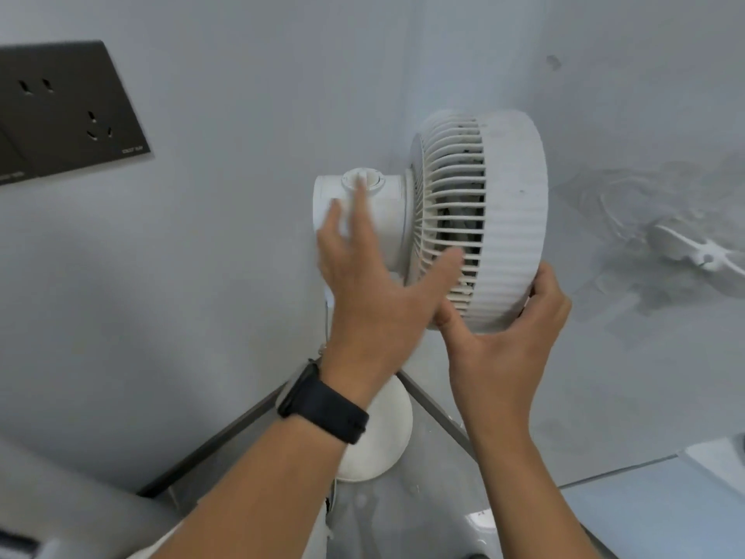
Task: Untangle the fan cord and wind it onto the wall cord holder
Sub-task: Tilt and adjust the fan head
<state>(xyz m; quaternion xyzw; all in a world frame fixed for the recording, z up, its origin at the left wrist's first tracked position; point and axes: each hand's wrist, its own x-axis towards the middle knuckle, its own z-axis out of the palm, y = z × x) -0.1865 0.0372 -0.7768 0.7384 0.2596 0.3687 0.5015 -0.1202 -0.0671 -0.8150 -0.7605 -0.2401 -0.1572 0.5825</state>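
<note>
Still the first step: the right hand [512, 340] grips the fan [479, 219] at five o'clock; the left hand [363, 276], fingers spread, reaches its motor housing. Next: finding the unseen cord.

Floor: the pale grey, glossy floor [423, 530] below my arms meets the pale grey walls at a dark grey skirting strip [225, 433] in the corner.
On the floor: my fan's round white plastic base [383, 441] stands in that corner, close to the skirting on both sides.
Far right: a lighter grey panel [645, 514] lies along the floor; I cannot tell what it is.
</note>
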